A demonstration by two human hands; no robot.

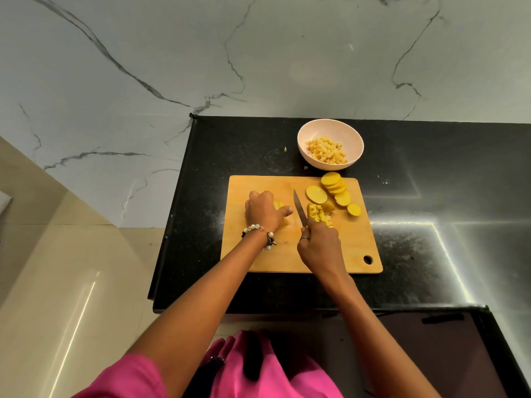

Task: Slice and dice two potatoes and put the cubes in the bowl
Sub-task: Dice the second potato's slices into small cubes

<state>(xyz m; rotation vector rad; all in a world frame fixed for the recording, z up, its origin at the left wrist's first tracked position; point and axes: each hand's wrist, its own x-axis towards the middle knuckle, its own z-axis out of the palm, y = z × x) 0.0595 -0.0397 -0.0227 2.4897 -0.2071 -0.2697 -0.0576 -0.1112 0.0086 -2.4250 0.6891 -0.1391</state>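
Cutting board [258,259]: wooden, rectangular, with a hang hole at its near right corner; lies on a black countertop [431,254] and serves as the reference for all entries below.

Left hand [265,209]: over the left-centre of the board, palm down, fingers curled over a potato piece [278,204] and holding it against the wood; only a yellow sliver of the piece shows past the knuckles. A beaded bracelet [258,229] sits at the wrist.

Right hand [319,245]: over the near centre of the board, fingers wrapped tightly round the handle of a knife [299,209]. The blade points away from the person, lying between the left hand and the diced pile; whether its edge touches the board cannot be told. A ring [304,239] is on one finger.

Potato cubes [320,214]: small pile right of the blade, at board centre, partly hidden by the right hand.

Potato slices [334,183]: round, overlapping in a row along the far right part of the board.

Bowl [352,136]: pale, just beyond the board's far right edge, on the countertop, holding diced potato [326,150].
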